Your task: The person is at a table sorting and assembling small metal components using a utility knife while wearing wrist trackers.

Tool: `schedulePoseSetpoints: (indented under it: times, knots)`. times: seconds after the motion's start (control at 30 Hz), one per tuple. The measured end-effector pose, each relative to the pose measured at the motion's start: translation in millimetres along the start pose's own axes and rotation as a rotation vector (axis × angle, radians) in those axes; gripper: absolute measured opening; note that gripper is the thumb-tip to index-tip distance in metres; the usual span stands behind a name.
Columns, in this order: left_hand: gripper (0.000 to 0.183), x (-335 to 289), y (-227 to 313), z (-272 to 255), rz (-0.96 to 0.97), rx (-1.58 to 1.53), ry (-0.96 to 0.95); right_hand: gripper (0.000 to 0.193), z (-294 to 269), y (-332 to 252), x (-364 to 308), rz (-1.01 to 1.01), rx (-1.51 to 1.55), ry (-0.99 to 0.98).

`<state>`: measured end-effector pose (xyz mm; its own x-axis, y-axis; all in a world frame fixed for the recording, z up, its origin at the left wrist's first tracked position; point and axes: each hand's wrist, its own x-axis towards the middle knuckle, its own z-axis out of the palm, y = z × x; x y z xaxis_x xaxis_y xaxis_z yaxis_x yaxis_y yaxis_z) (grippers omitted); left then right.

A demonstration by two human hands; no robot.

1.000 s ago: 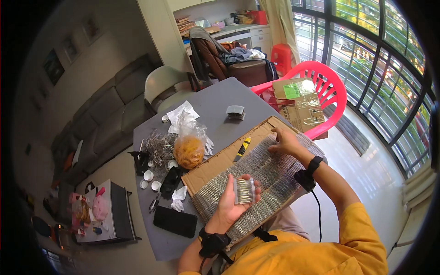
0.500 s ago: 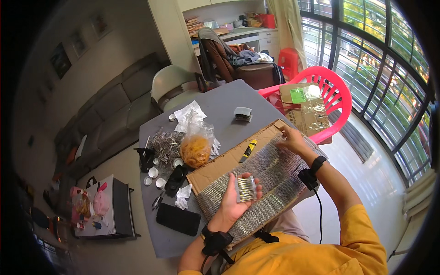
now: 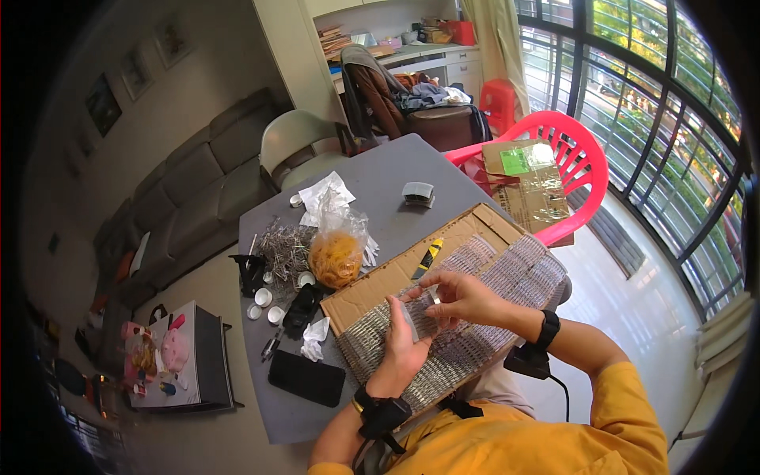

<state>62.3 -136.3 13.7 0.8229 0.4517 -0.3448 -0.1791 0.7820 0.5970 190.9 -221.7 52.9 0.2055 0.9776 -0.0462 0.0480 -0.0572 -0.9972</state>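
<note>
My left hand (image 3: 398, 354) holds a small clear plastic holder (image 3: 408, 318), tilted on edge between thumb and fingers. Its row of metal pieces is now mostly hidden. Close against it, my right hand (image 3: 469, 301) has thumb and fingers pinched together. A small bright glint shows at those fingertips, too small to name. Both hands are above a shallow cardboard tray (image 3: 354, 303) on my lap and the table edge. Rows of small silvery metal pieces (image 3: 526, 273) cover most of it. A yellow and black utility knife (image 3: 428, 259) lies on its bare cardboard strip.
On the grey table (image 3: 380, 178) lie a bag of orange rubber bands (image 3: 336, 260), a heap of thin metal pieces (image 3: 283, 252), white caps (image 3: 264, 297), a black phone (image 3: 307, 378) and a stack of clear holders (image 3: 418, 195). A pink chair (image 3: 590, 150) bears a cardboard box (image 3: 534, 194).
My right hand has left the tray's far right edge and come to the holder in my left hand. The holder has turned from facing up to edge-on.
</note>
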Motion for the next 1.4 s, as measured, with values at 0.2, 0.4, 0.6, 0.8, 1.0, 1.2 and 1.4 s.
schedulePoseSetpoints:
  times: [0.2, 0.4, 0.6, 0.8, 1.0, 1.2, 1.4]
  knots:
    - [0.054, -8, 0, 6, -0.015, 0.072, 0.032, 0.044, 8, -2, -5, -0.029, -0.353, 0.059]
    - [0.048, -5, 3, -14, -0.065, -0.019, -0.111, 0.049, -27, 0, 13, -0.049, -0.934, 0.203]
    - [0.047, -7, 7, -9, -0.086, -0.089, -0.130, 0.060, -118, 63, 34, 0.132, -1.209, 0.527]
    - [0.048, -7, 6, -15, -0.102, -0.152, -0.153, 0.056, -117, 55, 31, 0.152, -1.042, 0.546]
    - [0.050, -7, 6, -11, -0.232, -0.222, -0.232, 0.035, -83, 2, 15, -0.152, -0.238, 0.146]
    - [0.048, -12, 3, -2, -0.439, -0.195, -0.334, 0.022, -27, -16, 18, -0.404, -0.151, -0.513]
    - [0.047, -16, 3, 2, -0.500, -0.139, -0.386, 0.021, -19, -26, 13, -0.039, -0.146, -0.624]
